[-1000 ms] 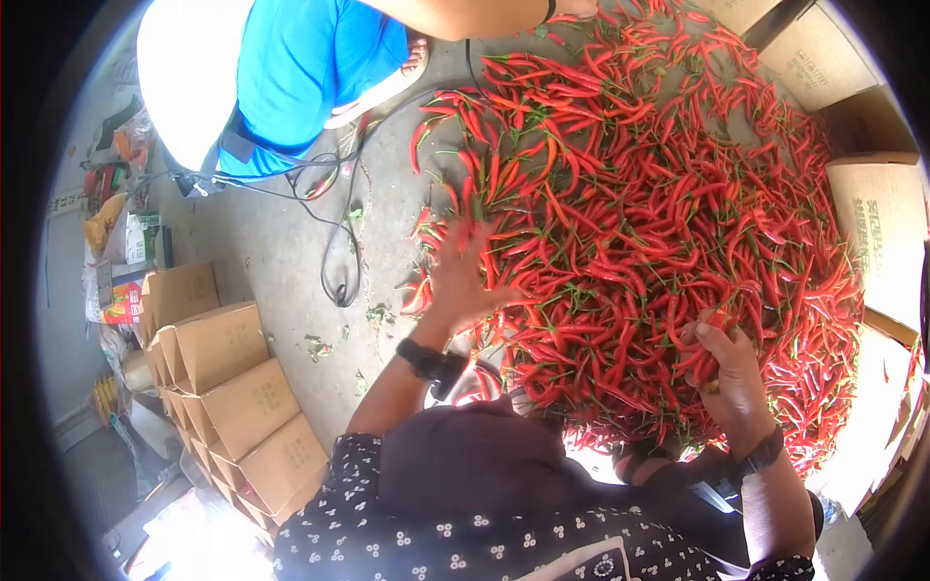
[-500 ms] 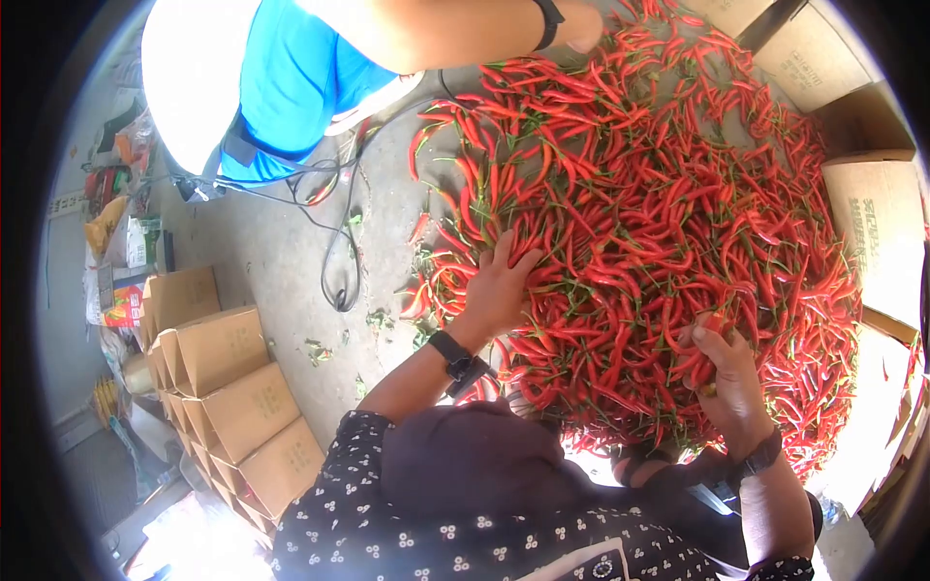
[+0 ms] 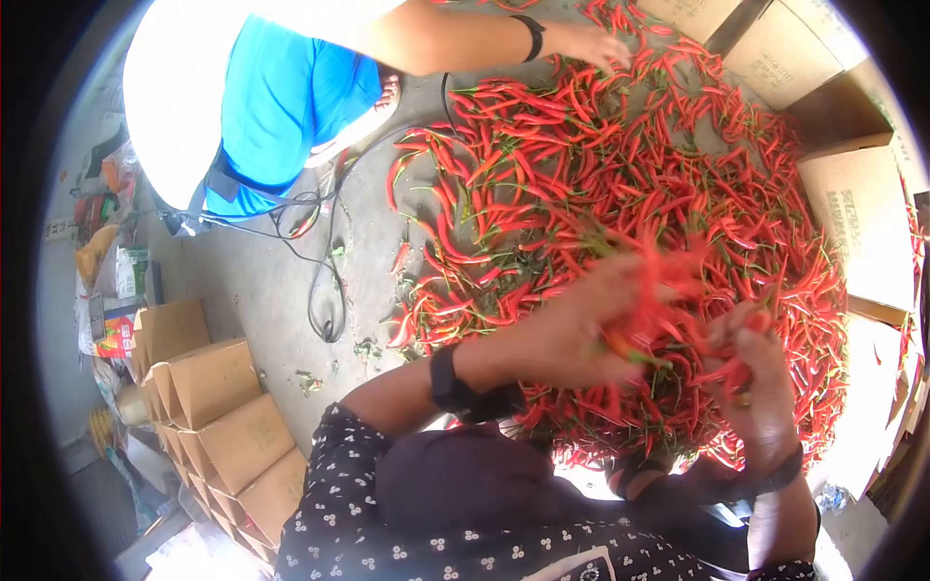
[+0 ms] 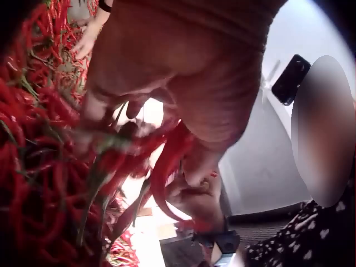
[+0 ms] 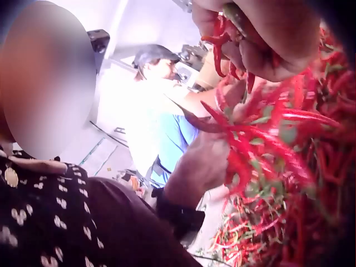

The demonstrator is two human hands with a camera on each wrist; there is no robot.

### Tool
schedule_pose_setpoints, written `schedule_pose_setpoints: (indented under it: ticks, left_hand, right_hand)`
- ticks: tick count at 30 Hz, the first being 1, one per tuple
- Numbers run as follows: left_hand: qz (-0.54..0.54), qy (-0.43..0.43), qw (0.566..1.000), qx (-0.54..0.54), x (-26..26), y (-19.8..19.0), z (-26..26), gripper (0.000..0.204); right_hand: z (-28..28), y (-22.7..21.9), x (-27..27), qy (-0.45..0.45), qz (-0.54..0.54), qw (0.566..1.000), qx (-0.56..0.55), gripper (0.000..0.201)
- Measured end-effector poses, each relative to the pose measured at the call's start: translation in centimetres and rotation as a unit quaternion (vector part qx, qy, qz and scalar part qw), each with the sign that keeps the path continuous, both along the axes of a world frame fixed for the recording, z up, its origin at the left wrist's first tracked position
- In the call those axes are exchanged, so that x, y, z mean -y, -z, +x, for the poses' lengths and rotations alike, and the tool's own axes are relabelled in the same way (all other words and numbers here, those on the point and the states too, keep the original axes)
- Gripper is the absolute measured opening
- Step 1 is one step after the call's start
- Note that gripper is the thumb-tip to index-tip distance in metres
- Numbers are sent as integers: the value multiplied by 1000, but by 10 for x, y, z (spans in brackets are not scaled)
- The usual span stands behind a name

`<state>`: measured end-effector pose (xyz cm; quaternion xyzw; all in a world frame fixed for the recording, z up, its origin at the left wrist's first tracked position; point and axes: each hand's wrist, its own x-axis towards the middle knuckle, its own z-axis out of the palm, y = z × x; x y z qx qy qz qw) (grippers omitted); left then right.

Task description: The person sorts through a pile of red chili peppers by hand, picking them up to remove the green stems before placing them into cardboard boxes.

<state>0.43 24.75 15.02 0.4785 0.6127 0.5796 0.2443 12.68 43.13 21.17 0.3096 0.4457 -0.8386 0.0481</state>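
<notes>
A broad heap of red chili peppers (image 3: 620,194) with green stems covers the floor in front of me. My left hand (image 3: 586,324) is over the heap, holding a loose bunch of chili peppers (image 5: 267,144) that fan out past its fingers; motion blurs them. Close beside it, my right hand (image 3: 760,397) grips a smaller clutch of chili peppers (image 5: 220,47), their tips poking out below the curled fingers in the right wrist view. In the head view the left bunch comes right up to the right hand's fingers.
Another person in blue shorts (image 3: 271,107) squats at upper left, one hand (image 3: 591,46) over the heap's far edge. Cardboard boxes (image 3: 857,218) border the right side. More boxes (image 3: 242,436) are stacked at left. A black cable (image 3: 315,310) lies on the concrete floor (image 3: 262,320).
My left hand swept back over the heap's left part, then moved right with chili peppers in it to beside my right hand. The other person's arm has come further into view.
</notes>
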Motion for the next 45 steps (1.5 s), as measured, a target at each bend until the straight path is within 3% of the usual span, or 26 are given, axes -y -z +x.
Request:
schedule_pose_setpoints:
  ticks: [3,4,5,8,10,12,13,15,17,18,19,21,22,24,25,27,30,32,34,36,37,39,40,42,43,45]
  left_hand:
    - [-59,20,998,-20,6,-11,-7,69]
    - [-108,-23,994,-4,19,1,-21,73]
    - [-186,-118,974,-59,39,16,-30,75]
    - [-378,-320,855,-154,125,79,-43,87]
    - [-498,-321,779,-206,192,117,-25,98]
    - [-491,-312,809,-88,234,130,11,104]
    - [-491,-313,808,-88,234,126,27,104]
    - [-640,-246,714,-143,221,122,54,101]
    - [-560,-315,732,-228,212,151,71,92]
    - [-510,-353,770,-147,195,142,69,78]
    - [-510,-355,770,-146,183,145,65,78]
    - [-393,-382,822,-155,160,151,48,65]
    - [-393,-384,821,-156,149,150,38,65]
    - [-314,-369,871,-82,128,144,15,55]
    - [-314,-370,871,-82,118,138,1,55]
    - [-241,-270,927,-97,99,123,-30,51]
    - [-218,-227,946,-76,87,98,-86,47]
    - [-346,-289,884,-123,103,100,-138,47]
    - [-471,-313,785,-254,132,130,-194,54]
    - [-604,-277,740,-108,138,122,-225,59]
    - [-600,-277,742,-110,142,143,-234,59]
    - [-573,-411,693,-149,141,208,-250,61]
    - [-509,-424,741,-109,112,186,-223,59]
    - [-350,-330,856,-188,67,169,-192,57]
    - [-349,-330,857,-186,46,152,-182,57]
    - [-273,-267,848,-367,17,124,-171,56]
  right_hand:
    - [-6,-28,-7,11,-17,998,-51,18]
    - [-8,-33,-10,16,-19,997,-67,18]
    - [-7,-31,-11,20,-15,997,-71,18]
    - [3,-10,-7,12,-22,1000,-17,16]
    - [10,10,-5,12,-20,1000,14,15]
    - [14,22,-3,4,-41,997,60,13]
    - [15,25,-1,2,-42,997,59,13]
    - [13,30,4,-10,-24,996,84,11]
    - [10,30,5,-22,-24,996,81,10]
    - [9,30,5,-31,-23,996,80,9]
    - [8,30,6,-33,-22,996,80,9]
    - [5,29,8,-37,-12,997,65,8]
    - [4,30,9,-39,-12,997,63,8]
    - [7,33,9,-32,-17,998,56,8]
    - [8,33,9,-32,-17,998,55,8]
    - [9,31,9,-29,-20,997,67,8]
    - [8,25,9,4,-31,995,94,10]
    - [9,22,8,16,-41,995,89,11]
    - [12,24,6,38,-67,993,87,13]
    - [14,26,6,40,-69,992,101,13]
    - [15,28,5,41,-70,989,120,13]
    - [14,31,4,46,-61,990,122,14]
    - [14,32,4,46,-63,989,130,14]
    - [14,36,4,41,-67,988,135,14]
    - [13,37,3,42,-65,988,136,14]
    - [12,37,1,53,-60,983,163,13]
